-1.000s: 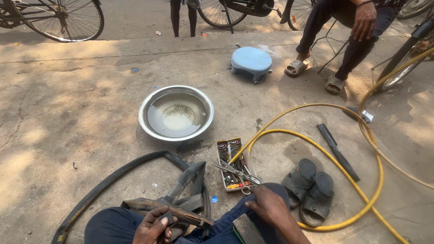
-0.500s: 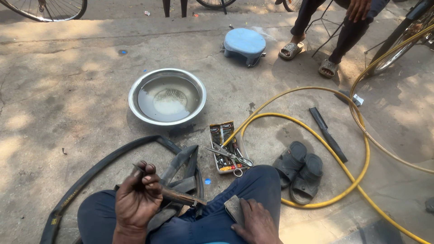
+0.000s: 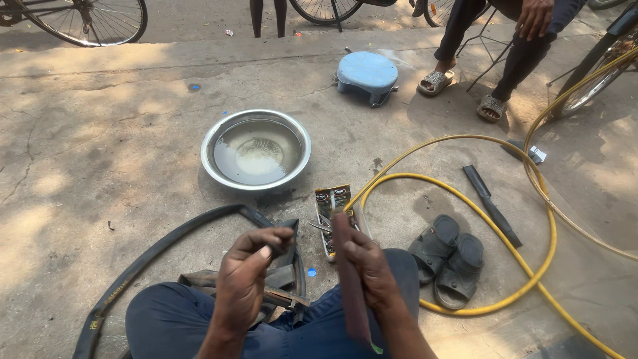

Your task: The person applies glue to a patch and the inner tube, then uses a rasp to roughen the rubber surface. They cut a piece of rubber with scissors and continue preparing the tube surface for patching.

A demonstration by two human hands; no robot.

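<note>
The ground is gray concrete (image 3: pixel 100 153), cracked and dappled with sun and shade. The person sits on it, blue knees at 6 o'clock.

A moment ago the left hand (image 3: pixel 247 279) gripped a dark tool low on the lap, and the right hand (image 3: pixel 367 266) lay flat on the thigh. Now both hands are up in front of the chest. The right hand is closed around a long, flat reddish-brown strip (image 3: pixel 351 286) and holds it upright. The left hand has its fingers curled, with finger and thumb pinched near the black tube (image 3: pixel 166 246); I cannot tell if it holds anything small. The work has gone from the tool to the strip. The view has also tipped up, so the bowl sits lower.

The tube curves from 8 o'clock to the lap. A steel bowl (image 3: pixel 256 151) of water is at 12 o'clock, well apart from the hands. A small tray (image 3: pixel 334 219) of bits lies just past the strip. Two sandals (image 3: pixel 446 259) lie at 3 o'clock, inside a loop of yellow hose (image 3: pixel 492 219). A blue stool (image 3: pixel 367 74) stands far off at 1 o'clock, by another person's feet (image 3: pixel 465 93).

Open room is at 9 and 10 o'clock. The right side is crowded.
</note>
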